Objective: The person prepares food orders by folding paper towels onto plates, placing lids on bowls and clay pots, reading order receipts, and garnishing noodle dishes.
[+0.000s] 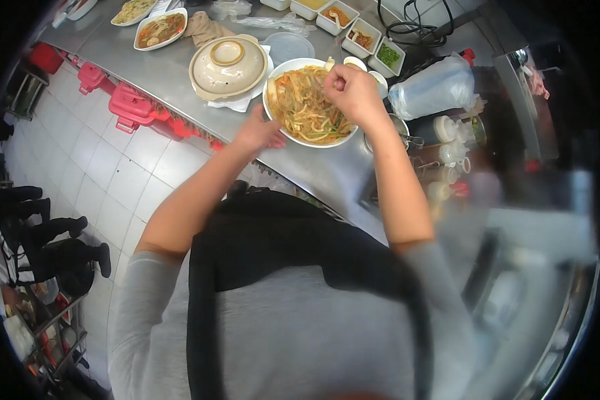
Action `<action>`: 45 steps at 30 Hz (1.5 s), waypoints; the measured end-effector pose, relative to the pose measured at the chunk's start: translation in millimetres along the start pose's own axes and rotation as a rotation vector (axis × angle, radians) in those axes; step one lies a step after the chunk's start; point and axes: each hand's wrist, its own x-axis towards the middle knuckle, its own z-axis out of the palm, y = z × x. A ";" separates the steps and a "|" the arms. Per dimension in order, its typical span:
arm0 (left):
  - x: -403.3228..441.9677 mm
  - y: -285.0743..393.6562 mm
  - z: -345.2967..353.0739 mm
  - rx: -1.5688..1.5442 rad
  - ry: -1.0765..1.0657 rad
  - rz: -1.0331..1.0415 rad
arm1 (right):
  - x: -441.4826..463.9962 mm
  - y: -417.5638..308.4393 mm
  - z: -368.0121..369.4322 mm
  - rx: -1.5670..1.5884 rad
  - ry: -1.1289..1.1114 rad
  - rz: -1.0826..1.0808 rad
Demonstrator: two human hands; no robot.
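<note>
A white bowl [271, 119] full of fried noodles [309, 110] sits near the front edge of the steel counter. My left hand [260, 133] is at its left side, thumb and fingers against the rim. Over the right part of the noodles is my right hand [355, 92], its fingers curled together in a pinch. Whatever those fingers hold, if anything, is hidden. Just left of the bowl, a lidded cream clay pot [225, 69] stands on a plate with white paper.
Small tubs hold chopped green onion [387, 55] and other toppings at the back. Dishes of food, including a soupy one [160, 30], stand at far left. Bottles [452, 150] and a plastic-wrapped bundle [433, 87] are at right. Red bins [130, 107] stand below the counter.
</note>
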 end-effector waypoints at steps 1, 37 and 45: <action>-4.1 -5.2 2.5 -0.025 0.025 0.011 | -2.0 4.6 2.1 0.045 -0.098 -0.010; -9.6 -0.7 -14.3 -0.087 -0.120 -0.062 | -74.5 65.9 -76.5 -0.115 0.014 0.302; -7.6 -1.4 -15.5 -0.052 -0.116 -0.053 | 26.7 78.5 -8.4 0.022 -0.211 0.467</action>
